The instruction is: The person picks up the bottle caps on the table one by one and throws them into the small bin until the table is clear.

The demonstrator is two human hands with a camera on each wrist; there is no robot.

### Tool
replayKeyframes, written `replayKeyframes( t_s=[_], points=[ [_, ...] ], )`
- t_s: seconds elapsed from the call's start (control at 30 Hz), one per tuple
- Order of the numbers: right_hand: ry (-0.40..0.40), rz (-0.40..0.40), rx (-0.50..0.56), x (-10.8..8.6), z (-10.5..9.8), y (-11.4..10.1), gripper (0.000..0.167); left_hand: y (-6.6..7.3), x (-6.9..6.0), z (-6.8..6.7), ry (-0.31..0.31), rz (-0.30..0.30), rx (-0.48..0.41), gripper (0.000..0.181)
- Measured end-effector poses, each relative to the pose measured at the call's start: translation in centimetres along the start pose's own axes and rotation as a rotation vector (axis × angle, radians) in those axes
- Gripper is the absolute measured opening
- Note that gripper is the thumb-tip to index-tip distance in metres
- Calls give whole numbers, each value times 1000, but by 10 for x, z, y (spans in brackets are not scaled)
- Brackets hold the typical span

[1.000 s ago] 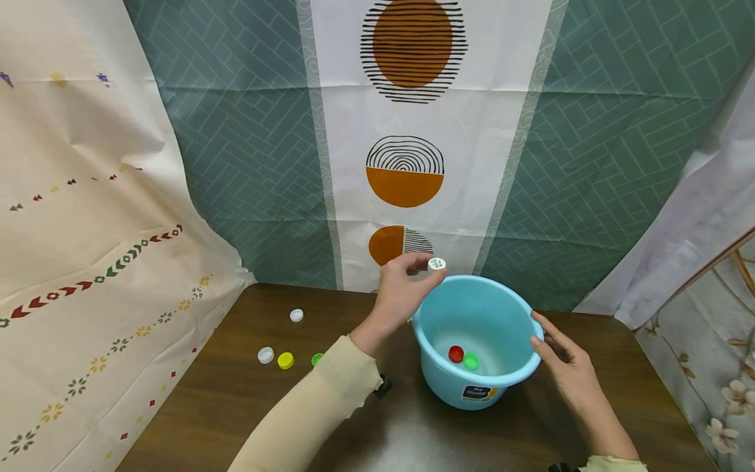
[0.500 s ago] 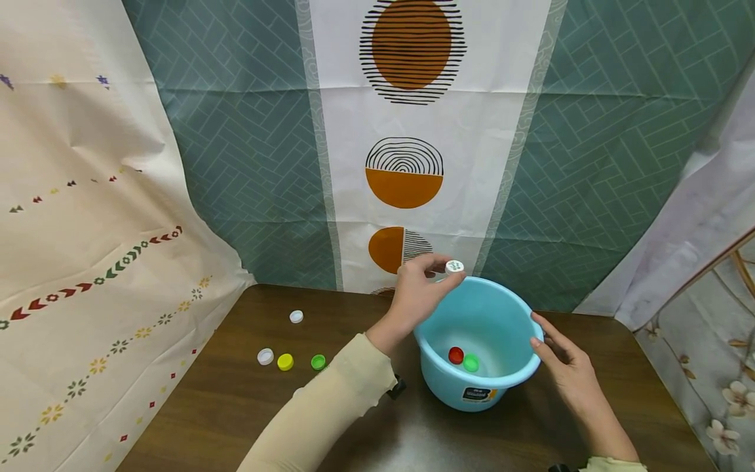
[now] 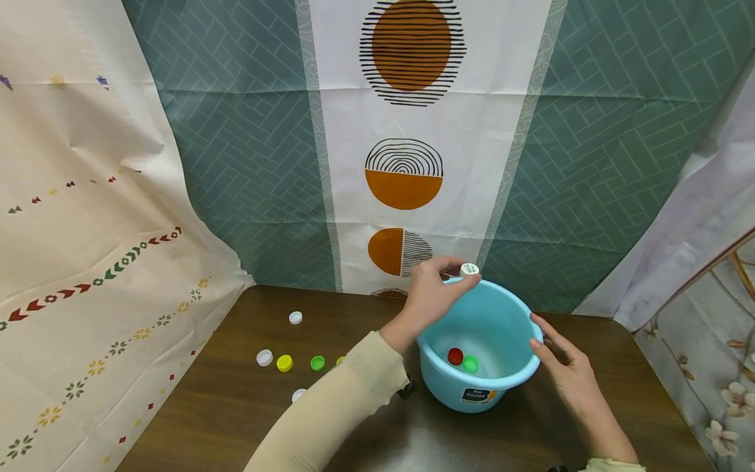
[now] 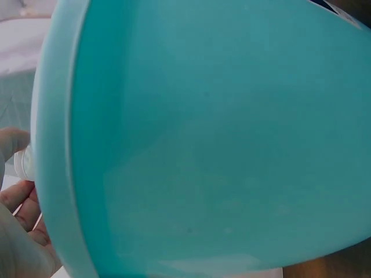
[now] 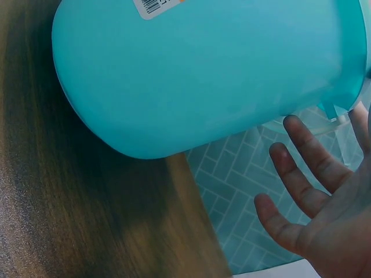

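My left hand point(image 3: 433, 298) pinches a white bottle cap point(image 3: 469, 269), printed on top, between thumb and fingers above the far left rim of a light-blue plastic bucket point(image 3: 466, 396). In the left wrist view the bucket point(image 4: 232, 145) hides part of that cap point(image 4: 24, 163). My right hand point(image 3: 569, 373) holds the bucket's right rim with thumb and finger. Seen from the right wrist, several other fingers of the right hand point(image 5: 324, 202) are spread beside the wall. On the bucket's floor lie a red cap point(image 3: 455, 356) and a green cap point(image 3: 470, 364).
Left on the brown table point(image 3: 224, 406) lie white caps point(image 3: 295, 317) point(image 3: 264, 357), a yellow cap point(image 3: 284, 363) and a green cap point(image 3: 317, 363). My left sleeve point(image 3: 342, 400) partly covers another yellow cap point(image 3: 340, 360) and a white one point(image 3: 298, 394). Patterned cloth point(image 3: 259, 164) hangs behind.
My left hand has moved right with the white bottle cap, to over the bucket's edge. More caps show beside the left sleeve. The right hand and bucket stay in place.
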State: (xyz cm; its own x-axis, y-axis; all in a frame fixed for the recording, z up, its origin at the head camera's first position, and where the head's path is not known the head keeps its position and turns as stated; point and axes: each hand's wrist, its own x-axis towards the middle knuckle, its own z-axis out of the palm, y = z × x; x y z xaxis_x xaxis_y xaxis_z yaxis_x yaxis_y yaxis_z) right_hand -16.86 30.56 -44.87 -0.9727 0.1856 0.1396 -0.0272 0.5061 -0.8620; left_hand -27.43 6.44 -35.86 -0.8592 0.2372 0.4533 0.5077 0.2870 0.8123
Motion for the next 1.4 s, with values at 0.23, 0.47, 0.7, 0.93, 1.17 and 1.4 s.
replayKeyframes(
  t_s=[0.23, 0.47, 0.7, 0.93, 1.17, 1.4],
  points=[
    [7, 1, 3, 0, -1, 0, 49, 2, 3, 7, -21, -7, 20, 32],
    [9, -9, 7, 0, 0, -1, 49, 1, 3, 12, -42, -29, 8, 33],
    [8, -8, 3, 2, 0, 0, 49, 1, 3, 14, -64, -47, 33, 43],
    [6, -2, -2, 3, -1, 0, 49, 2, 2, 13, -63, -71, 51, 49],
    [3, -7, -10, 2, -1, 0, 49, 3, 1, 11, -53, -64, 54, 45],
    [-1, -1, -7, 1, -1, 0, 49, 4, -1, 9, -50, -62, 54, 42]
  ],
)
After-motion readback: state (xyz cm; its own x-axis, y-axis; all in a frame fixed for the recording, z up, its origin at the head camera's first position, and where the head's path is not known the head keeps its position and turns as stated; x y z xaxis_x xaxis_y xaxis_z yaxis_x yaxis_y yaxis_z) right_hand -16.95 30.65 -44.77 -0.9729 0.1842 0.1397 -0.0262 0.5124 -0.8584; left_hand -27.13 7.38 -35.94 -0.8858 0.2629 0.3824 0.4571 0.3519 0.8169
